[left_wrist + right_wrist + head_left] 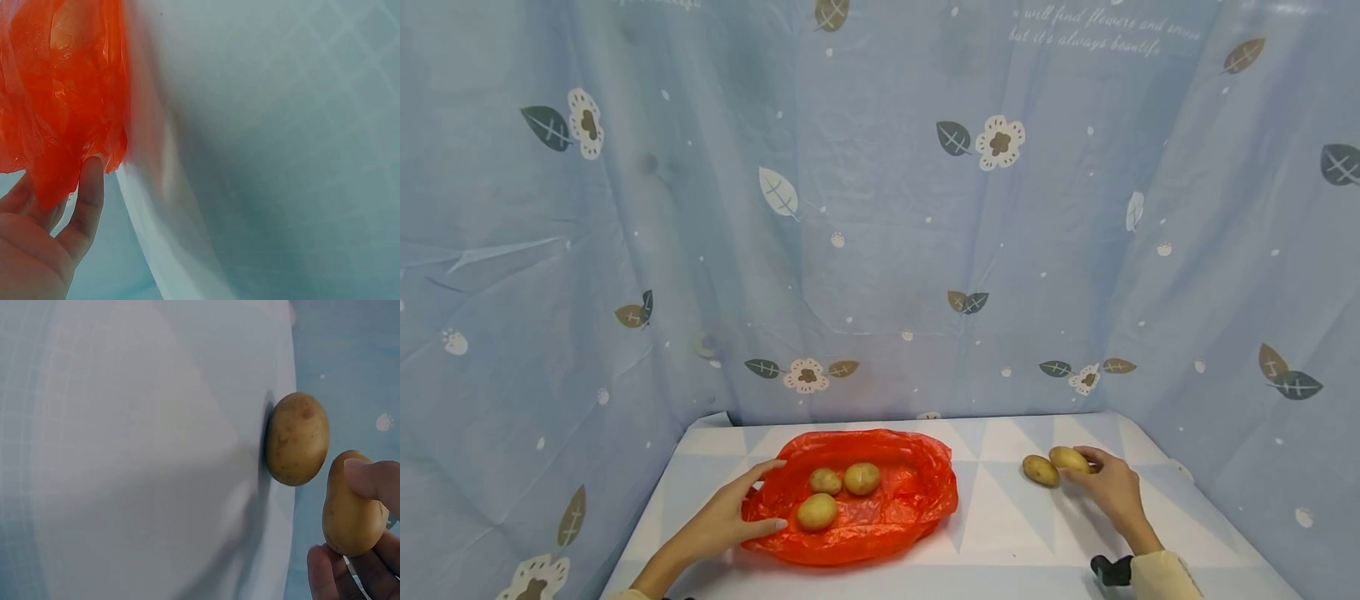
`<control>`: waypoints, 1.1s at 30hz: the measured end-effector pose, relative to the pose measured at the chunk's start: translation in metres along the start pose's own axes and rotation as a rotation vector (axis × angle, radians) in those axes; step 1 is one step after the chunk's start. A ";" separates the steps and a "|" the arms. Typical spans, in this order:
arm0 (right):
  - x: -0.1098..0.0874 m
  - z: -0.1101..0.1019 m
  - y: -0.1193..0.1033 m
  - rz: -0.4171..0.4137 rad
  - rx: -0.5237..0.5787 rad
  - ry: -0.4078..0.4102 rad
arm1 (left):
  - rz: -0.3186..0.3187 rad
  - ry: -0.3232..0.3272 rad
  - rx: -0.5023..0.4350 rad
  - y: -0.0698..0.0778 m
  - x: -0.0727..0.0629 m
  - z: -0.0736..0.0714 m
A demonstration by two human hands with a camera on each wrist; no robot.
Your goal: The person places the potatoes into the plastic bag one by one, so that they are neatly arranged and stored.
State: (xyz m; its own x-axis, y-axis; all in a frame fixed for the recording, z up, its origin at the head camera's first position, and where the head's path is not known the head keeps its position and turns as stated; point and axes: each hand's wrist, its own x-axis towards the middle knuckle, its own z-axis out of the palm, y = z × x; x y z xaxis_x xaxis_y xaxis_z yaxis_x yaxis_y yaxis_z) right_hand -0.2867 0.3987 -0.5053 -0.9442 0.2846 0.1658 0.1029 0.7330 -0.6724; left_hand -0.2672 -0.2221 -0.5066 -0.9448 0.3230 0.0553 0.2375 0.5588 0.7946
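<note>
On the table's left half lies a red plastic bag (917,512), its rim spread wide. Inside it are three potatoes: a small one (825,481), one to its right (861,478) and one in front (817,512). My left hand (724,517) touches the bag's left end, thumb and fingers spread apart; in the left wrist view the bag's edge hangs between them. Over at the right, my right hand (1108,487) pinches a potato (353,512) between thumb and fingers, lifted off the table. Just left of it, another potato (297,439) rests on the table.
The table (1000,533) has a white and pale blue triangle-patterned cover. Blue curtains (880,250) with leaves and flowers enclose it at the back and sides. A black strap piece (1111,571) sits at the right wrist.
</note>
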 end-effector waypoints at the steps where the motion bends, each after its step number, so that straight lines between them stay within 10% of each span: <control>1: 0.000 0.000 -0.001 -0.001 0.000 0.002 | -0.002 0.000 0.000 0.000 0.000 0.000; 33: -0.018 0.017 -0.052 -0.125 0.055 -0.008 | 0.005 -0.007 0.007 0.003 0.001 0.001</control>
State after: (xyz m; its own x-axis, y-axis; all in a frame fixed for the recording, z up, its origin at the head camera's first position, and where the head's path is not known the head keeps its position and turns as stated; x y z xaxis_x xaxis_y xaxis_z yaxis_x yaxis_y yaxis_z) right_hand -0.2808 0.3450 -0.4860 -0.9510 0.1886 0.2451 -0.0324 0.7275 -0.6854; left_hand -0.2674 -0.2192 -0.5052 -0.9420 0.3310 0.0549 0.2436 0.5625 0.7901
